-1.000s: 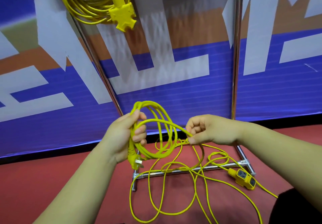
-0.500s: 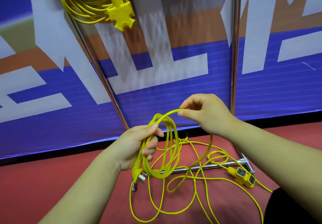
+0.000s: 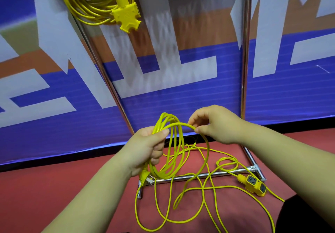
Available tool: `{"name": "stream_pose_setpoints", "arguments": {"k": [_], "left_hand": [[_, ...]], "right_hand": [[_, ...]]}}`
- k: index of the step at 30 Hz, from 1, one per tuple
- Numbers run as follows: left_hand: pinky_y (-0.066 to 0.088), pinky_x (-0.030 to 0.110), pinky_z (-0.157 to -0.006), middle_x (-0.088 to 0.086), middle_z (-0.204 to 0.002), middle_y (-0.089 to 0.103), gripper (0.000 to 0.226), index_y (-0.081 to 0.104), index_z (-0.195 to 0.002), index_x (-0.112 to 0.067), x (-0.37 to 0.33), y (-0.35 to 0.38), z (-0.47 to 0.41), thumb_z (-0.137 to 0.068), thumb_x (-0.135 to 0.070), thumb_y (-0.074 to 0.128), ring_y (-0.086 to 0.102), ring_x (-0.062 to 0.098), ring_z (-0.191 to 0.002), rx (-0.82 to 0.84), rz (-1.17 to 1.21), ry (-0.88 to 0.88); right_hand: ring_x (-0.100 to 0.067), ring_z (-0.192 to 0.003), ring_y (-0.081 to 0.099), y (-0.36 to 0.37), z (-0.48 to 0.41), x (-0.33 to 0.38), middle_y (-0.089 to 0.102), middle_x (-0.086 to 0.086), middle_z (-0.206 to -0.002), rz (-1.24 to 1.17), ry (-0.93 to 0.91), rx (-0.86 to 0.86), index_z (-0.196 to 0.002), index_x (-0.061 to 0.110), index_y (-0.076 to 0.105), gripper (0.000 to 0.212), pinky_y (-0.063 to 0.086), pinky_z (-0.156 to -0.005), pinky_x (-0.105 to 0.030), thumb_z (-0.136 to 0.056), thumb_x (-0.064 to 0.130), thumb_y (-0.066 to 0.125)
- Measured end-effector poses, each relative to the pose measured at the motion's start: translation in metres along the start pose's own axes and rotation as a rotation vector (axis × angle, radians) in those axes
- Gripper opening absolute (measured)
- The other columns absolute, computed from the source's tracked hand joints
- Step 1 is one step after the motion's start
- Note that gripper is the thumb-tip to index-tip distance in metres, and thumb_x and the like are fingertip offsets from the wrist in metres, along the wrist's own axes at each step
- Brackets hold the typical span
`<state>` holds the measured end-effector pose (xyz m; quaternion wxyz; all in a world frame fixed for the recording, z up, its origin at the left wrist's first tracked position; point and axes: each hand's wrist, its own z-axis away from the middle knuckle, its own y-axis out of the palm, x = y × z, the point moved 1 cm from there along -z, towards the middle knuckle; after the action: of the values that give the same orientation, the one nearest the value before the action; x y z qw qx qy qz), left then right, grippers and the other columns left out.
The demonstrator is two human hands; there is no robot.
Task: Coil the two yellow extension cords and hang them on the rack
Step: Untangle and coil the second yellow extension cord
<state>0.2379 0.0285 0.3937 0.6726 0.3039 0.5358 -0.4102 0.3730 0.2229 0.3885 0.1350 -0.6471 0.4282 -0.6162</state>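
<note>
Loops of one yellow cord point(image 3: 171, 151) are gathered into a bundle held upright in front of the rack. The grip of the left hand point(image 3: 146, 147) is clamped round the bundle's left side, and the plug point(image 3: 145, 175) is seen just below the palm. The outermost loop is pinched at its top by the right hand point(image 3: 217, 124), its grip closed on the cord. The remainder is strewn over the red floor point(image 3: 54, 187) and across the rack's base bar point(image 3: 230, 171), ending at a socket block point(image 3: 253, 185). The other cord point(image 3: 87, 9) is hung coiled at the rack's top left.
</note>
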Motion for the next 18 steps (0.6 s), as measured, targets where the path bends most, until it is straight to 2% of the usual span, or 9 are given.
{"name": "stream_pose_setpoints", "arguments": {"k": [2, 5, 6, 8, 10, 13, 16, 18], "left_hand": [[0.021, 0.020, -0.043, 0.001, -0.061, 0.021, 0.027, 0.057, -0.071, -0.024, 0.002, 0.002, -0.002, -0.098, -0.022, 0.060, 0.019, 0.011, -0.046, -0.022, -0.079, 0.024], [0.026, 0.021, -0.044, -0.003, -0.055, 0.033, 0.008, 0.063, -0.088, -0.013, 0.009, 0.008, -0.006, -0.092, -0.016, 0.069, 0.027, 0.012, -0.044, -0.059, -0.210, 0.038], [0.028, 0.022, -0.044, -0.004, -0.053, 0.036, 0.007, 0.066, -0.095, -0.012, 0.011, 0.010, -0.008, -0.090, -0.014, 0.071, 0.029, 0.012, -0.043, -0.075, -0.233, 0.035], [0.030, 0.023, -0.045, -0.004, -0.053, 0.042, 0.021, 0.069, -0.108, -0.014, 0.018, 0.016, -0.013, -0.087, -0.013, 0.074, 0.032, 0.012, -0.044, -0.084, -0.252, 0.035], [0.032, 0.025, -0.046, -0.002, -0.058, 0.042, 0.030, 0.069, -0.114, -0.016, 0.022, 0.022, -0.017, -0.085, -0.013, 0.077, 0.034, 0.012, -0.045, -0.068, -0.234, 0.044], [0.034, 0.024, -0.045, 0.002, -0.060, 0.043, 0.032, 0.071, -0.114, -0.016, 0.027, 0.030, -0.024, -0.083, -0.013, 0.079, 0.034, 0.013, -0.045, -0.012, -0.202, 0.032], [0.034, 0.022, -0.042, 0.013, -0.066, 0.044, 0.019, 0.071, -0.098, -0.009, 0.030, 0.039, -0.026, -0.084, -0.019, 0.079, 0.034, 0.014, -0.044, 0.027, -0.218, 0.017], [0.032, 0.022, -0.041, 0.012, -0.062, 0.044, 0.016, 0.064, -0.086, -0.010, 0.032, 0.042, -0.028, -0.087, -0.019, 0.076, 0.033, 0.014, -0.043, 0.029, -0.226, 0.016]], "right_hand": [[-0.004, -0.079, 0.068, -0.002, 0.000, 0.002, 0.073, 0.011, -0.083, -0.045, -0.003, -0.016, -0.093, 0.029, 0.073, 0.022, 0.058, -0.079, -0.035, -0.084, 0.009, 0.073], [-0.017, -0.073, 0.071, -0.009, -0.001, 0.008, 0.075, 0.005, -0.079, -0.212, 0.015, -0.078, -0.090, 0.027, 0.075, 0.024, 0.060, -0.076, -0.038, -0.084, 0.004, 0.073], [-0.020, -0.072, 0.071, -0.011, -0.001, 0.011, 0.075, 0.004, -0.078, -0.259, 0.012, -0.093, -0.089, 0.026, 0.075, 0.024, 0.061, -0.074, -0.038, -0.085, 0.003, 0.073], [-0.014, -0.069, 0.072, -0.010, -0.001, 0.017, 0.076, 0.003, -0.079, -0.334, -0.001, -0.113, -0.089, 0.026, 0.075, 0.024, 0.060, -0.073, -0.034, -0.085, 0.002, 0.073], [-0.015, -0.077, 0.075, -0.008, -0.002, 0.022, 0.077, 0.000, -0.082, -0.421, 0.006, -0.135, -0.089, 0.024, 0.076, 0.024, 0.062, -0.077, -0.036, -0.085, 0.001, 0.074], [-0.029, -0.077, 0.074, -0.007, -0.003, 0.028, 0.076, -0.008, -0.081, -0.509, 0.031, -0.185, -0.088, 0.020, 0.077, 0.019, 0.062, -0.078, -0.046, -0.085, 0.001, 0.074], [-0.021, -0.063, 0.068, -0.004, -0.002, 0.032, 0.074, -0.008, -0.073, -0.555, 0.046, -0.218, -0.085, 0.017, 0.076, 0.016, 0.060, -0.066, -0.038, -0.084, 0.001, 0.074], [-0.016, -0.062, 0.067, -0.001, -0.002, 0.032, 0.074, -0.007, -0.071, -0.553, 0.052, -0.228, -0.083, 0.018, 0.077, 0.015, 0.058, -0.065, -0.034, -0.084, 0.003, 0.075]]}}
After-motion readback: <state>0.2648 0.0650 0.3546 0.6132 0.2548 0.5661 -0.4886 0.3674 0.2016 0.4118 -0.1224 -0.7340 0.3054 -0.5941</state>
